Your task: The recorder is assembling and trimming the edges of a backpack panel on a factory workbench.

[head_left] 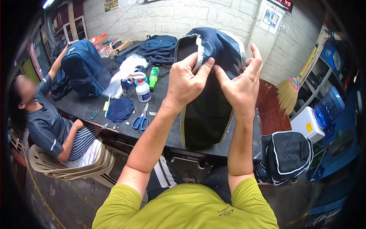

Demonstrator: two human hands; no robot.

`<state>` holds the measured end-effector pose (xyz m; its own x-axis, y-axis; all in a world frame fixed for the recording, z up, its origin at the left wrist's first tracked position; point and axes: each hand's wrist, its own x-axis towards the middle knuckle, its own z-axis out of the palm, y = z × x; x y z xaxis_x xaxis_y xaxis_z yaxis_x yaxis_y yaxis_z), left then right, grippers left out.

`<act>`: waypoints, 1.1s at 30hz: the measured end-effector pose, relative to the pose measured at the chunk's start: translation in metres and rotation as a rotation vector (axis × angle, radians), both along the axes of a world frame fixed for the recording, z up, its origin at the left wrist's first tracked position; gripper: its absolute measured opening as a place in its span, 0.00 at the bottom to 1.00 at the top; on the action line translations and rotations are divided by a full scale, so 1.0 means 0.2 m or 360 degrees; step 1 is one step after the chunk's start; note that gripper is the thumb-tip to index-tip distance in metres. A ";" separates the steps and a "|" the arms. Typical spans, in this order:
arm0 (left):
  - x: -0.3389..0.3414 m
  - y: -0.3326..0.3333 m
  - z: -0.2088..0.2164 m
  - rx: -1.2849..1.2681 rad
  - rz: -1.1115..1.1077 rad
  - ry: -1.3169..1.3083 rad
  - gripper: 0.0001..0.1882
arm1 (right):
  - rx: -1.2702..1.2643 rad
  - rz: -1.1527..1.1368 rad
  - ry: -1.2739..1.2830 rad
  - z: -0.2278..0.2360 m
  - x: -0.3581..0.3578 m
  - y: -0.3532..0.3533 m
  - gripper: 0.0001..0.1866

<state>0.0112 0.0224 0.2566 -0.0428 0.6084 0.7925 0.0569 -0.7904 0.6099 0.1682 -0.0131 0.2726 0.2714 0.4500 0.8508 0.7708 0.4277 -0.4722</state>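
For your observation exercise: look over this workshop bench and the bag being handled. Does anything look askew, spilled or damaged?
Nothing looks spilled or damaged. Both the left hand and right hand pinch the dark backpack, which hangs over the table edge. Blue-handled scissors lie near that edge.

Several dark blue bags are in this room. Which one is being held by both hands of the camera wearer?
The dark bag with grey trim, lifted over the table's near edge: left hand and right hand pinch its top. The blue backpack is held by a seated co-worker; another lies untouched.
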 end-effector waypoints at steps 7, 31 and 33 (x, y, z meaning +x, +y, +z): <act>0.07 -0.01 -0.05 0.0011 0.0023 -0.0066 0.14 | -0.0063 -0.0084 -0.0048 -0.09 0.02 -0.07 0.62; 0.08 -0.01 0.00 -0.0155 -0.0309 -0.0016 0.20 | -0.0637 0.0146 -0.0645 -0.03 0.08 -0.28 0.13; 0.07 0.01 0.00 -0.0162 -0.0310 -0.0005 0.21 | -0.0699 0.0173 -0.0682 -0.06 0.08 -0.30 0.12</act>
